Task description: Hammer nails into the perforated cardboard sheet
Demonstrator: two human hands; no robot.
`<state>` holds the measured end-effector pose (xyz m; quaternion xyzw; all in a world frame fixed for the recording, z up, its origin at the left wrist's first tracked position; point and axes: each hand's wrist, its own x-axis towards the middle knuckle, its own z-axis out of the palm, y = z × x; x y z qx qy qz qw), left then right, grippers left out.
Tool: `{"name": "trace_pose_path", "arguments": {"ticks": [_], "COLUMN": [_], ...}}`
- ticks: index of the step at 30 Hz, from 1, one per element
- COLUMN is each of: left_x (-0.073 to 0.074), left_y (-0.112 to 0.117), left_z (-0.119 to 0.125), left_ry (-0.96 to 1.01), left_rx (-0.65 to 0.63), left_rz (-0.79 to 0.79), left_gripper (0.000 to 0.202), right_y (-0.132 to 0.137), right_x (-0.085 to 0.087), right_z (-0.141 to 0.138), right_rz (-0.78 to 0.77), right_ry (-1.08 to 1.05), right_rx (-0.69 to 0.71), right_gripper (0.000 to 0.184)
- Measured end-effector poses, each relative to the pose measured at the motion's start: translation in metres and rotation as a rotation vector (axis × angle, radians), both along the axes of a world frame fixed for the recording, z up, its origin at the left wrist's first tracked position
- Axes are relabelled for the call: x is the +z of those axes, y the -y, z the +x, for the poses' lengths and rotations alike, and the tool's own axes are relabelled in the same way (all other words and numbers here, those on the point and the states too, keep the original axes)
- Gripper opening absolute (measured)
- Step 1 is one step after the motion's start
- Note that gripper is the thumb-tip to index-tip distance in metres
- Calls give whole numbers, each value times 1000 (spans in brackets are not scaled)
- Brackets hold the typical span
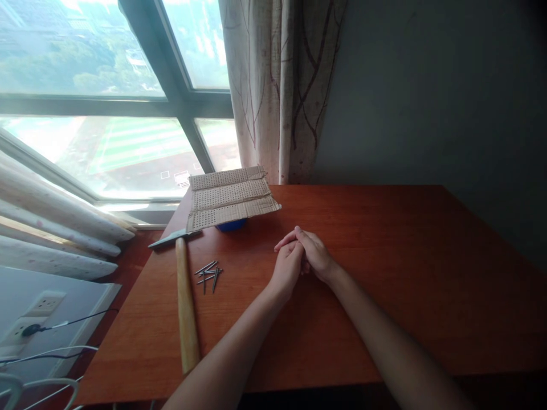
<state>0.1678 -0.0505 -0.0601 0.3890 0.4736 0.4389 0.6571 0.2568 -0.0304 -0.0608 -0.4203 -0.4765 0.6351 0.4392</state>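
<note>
Left hand (287,266) and right hand (315,253) clasped together, fingers curled, nothing visible held. Hammer (185,285) near table (141,324) left edge: likely head-heavy, rigid; grip handle (187,313) low.

Homelike room, branch-patterned curtain (267,80) beside a large window (177,105), reddish wooden desk (384,250), low wall sockets (45,304)

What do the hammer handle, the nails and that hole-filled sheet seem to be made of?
Hammer handle: likely wood, smooth; pale yellow-brown, streaky.
Nails: some metal, perhaps steel; grey with a dull shine.
Sheet: probably cardboard, matte; brown, creased, rough-edged.
</note>
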Motion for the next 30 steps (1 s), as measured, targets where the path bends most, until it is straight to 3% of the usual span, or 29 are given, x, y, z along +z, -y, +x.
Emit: {"name": "trace_pose_path", "arguments": {"ticks": [30], "left_x": [2], "left_y": [-2], "left_z": [0], "left_ry": [-26], "left_rx": [-25], "left_rz": [12], "left_gripper": [36], "right_y": [-2], "right_x": [-4], "right_z": [-1], "right_rz": [-7], "right_ry": [1], "right_rx": [3], "right_gripper": [56]}}
